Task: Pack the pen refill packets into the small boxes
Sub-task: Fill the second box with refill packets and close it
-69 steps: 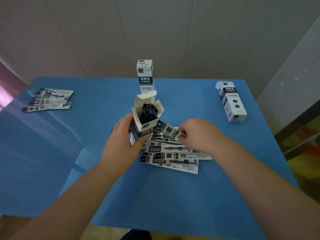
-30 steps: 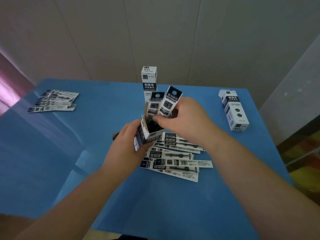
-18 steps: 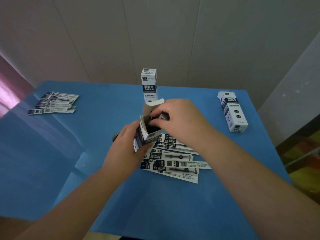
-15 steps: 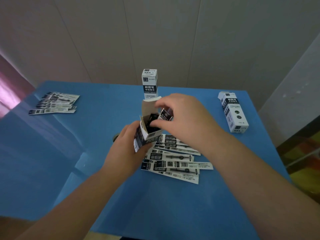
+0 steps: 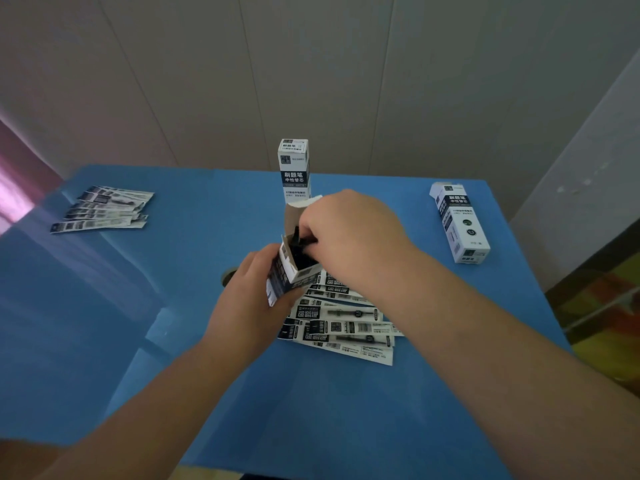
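Fingers of the right hand (image 5: 349, 237) pinch dark refill packets (image 5: 300, 252) inside the open white-and-navy cardboard box (image 5: 289, 275), which the left hand (image 5: 251, 299) grips; fingertips hidden.

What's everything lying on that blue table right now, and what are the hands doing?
Open box: one, white and dark, held upright at table centre, dark packets inside.
Closed boxes: two, white and dark; upright box at far centre, flat box at far right.
Loose packets: overlapping pile, white and black, near centre.
Far packets: small pile, far left.
Table: one, blue.
Left hand: grips the open box.
Right hand: fingers at the box mouth.
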Demonstrator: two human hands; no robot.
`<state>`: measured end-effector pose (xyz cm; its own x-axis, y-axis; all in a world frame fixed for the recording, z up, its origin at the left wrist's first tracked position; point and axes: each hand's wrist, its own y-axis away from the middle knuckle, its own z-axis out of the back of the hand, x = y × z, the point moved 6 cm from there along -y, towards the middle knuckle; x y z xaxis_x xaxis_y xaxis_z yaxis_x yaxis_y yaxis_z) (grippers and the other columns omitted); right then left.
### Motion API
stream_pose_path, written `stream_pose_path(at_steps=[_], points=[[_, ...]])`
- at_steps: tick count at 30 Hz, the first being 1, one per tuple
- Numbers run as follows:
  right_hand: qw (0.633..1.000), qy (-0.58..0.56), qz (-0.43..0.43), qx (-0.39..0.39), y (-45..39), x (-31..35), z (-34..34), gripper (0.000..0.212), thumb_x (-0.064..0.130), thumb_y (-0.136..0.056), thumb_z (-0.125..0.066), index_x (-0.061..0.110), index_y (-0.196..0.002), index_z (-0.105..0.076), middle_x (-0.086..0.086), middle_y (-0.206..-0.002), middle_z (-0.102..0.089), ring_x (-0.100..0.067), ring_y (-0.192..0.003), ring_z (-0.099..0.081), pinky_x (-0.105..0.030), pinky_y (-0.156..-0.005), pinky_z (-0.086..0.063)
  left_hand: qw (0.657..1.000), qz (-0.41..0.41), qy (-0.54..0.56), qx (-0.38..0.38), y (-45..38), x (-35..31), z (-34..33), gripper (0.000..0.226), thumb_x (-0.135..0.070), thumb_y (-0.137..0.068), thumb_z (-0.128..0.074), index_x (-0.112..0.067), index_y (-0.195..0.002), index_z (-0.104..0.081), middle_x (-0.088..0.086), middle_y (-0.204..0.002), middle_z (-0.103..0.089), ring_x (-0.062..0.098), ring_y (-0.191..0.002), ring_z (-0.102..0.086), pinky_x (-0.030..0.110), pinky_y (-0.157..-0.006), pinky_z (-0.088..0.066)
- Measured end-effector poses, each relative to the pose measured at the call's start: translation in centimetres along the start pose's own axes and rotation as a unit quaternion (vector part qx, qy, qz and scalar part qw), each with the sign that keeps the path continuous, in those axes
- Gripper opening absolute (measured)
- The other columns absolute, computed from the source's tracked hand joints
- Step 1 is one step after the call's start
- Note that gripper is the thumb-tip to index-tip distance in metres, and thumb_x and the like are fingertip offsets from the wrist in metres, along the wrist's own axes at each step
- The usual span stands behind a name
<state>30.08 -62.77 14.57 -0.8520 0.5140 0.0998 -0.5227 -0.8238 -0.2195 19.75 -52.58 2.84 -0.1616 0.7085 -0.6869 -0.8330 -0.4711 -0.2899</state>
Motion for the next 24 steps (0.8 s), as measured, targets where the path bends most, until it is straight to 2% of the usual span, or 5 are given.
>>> stream_pose_path(at_steps=[7,12,17,20,24], points=[[0.986,-0.096,0.075,0.113,-0.3,-1.1,-0.8,0.01,0.028,-0.091,-0.066,0.029,-0.093,-0.076,0.011,-0.076,-0.065,-0.008,-0.074,-0.062,-0.024,-0.051,-0.032,1.0,0.0,0.008,0.006,-0.2,0.0,0.0,0.056,-0.045,-0.079,-0.069,-0.05,-0.128,-0.042,-0.039,-0.117,-0.049,-0.002,-0.107,-0.056,0.018,-0.084,-0.043],[0.937,-0.333,-0.055,-0.087,2.1,-6.6,-1.8,0.026,0.044,-0.09,-0.069,0.034,-0.114,-0.072,0.033,-0.088,-0.064,0.011,-0.079,-0.06,-0.017,-0.069,-0.043,0.999,0.035,0.028,-0.001,-0.2,0.8,0.3,0.054,-0.047,-0.079,-0.067,-0.054,-0.126,-0.041,-0.036,-0.117,-0.05,0.0,-0.112,-0.057,0.027,-0.089,-0.048],[0.975,-0.125,-0.124,0.136,4.4,-9.5,-10.1,0.028,0.04,-0.093,-0.069,0.025,-0.117,-0.069,0.007,-0.109,-0.067,-0.02,-0.104,-0.065,-0.035,-0.081,-0.05,0.998,0.045,0.035,0.006,-0.1,1.0,0.4,0.058,-0.047,-0.079,-0.068,-0.044,-0.132,-0.045,-0.019,-0.126,-0.057,0.008,-0.119,-0.058,0.041,-0.1,-0.051],[0.981,-0.085,-0.096,0.148,5.0,-8.8,-12.3,0.019,0.037,-0.096,-0.063,0.019,-0.09,-0.065,0.004,-0.088,-0.058,-0.024,-0.091,-0.063,-0.034,-0.066,-0.045,0.998,0.053,0.039,0.006,-0.1,1.2,0.4,0.057,-0.039,-0.083,-0.072,-0.044,-0.133,-0.045,-0.017,-0.128,-0.057,0.011,-0.122,-0.057,0.046,-0.102,-0.05],[0.989,-0.021,-0.058,0.134,5.1,-8.1,-13.3,0.016,0.029,-0.097,-0.058,0.015,-0.09,-0.064,0.001,-0.094,-0.058,-0.022,-0.093,-0.058,-0.034,-0.069,-0.049,0.998,0.06,0.035,0.008,0.0,1.1,0.3,0.059,-0.036,-0.084,-0.073,-0.045,-0.134,-0.043,-0.017,-0.128,-0.057,0.011,-0.123,-0.056,0.046,-0.102,-0.049]])
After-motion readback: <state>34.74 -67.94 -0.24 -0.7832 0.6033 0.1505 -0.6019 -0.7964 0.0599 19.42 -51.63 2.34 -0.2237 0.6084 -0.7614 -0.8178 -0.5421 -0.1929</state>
